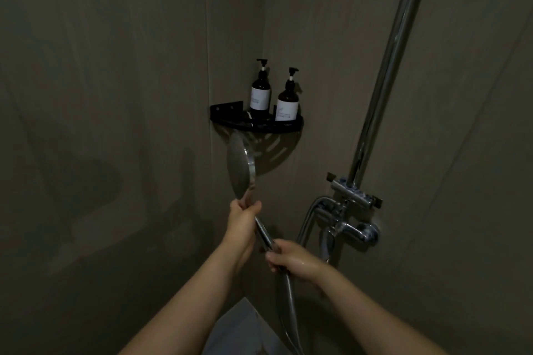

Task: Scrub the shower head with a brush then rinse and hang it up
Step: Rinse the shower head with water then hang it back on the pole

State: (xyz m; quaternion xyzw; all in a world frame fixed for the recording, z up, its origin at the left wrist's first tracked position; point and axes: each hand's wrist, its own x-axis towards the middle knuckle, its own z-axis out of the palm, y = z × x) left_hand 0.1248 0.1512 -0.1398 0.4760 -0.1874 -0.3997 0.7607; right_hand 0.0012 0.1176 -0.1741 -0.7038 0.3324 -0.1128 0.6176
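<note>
I can read no text anywhere in my view. The only labels I find are the pale ones on the two dark pump bottles, the left bottle (260, 94) and the right bottle (287, 104), both standing on the corner shelf (291, 125). Their print is too small and dim for me to make out.

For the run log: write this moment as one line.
left hand: grips shower head neck | right hand: grips handle base at hose | brush: not in view | head: off the wall, not hung
</note>
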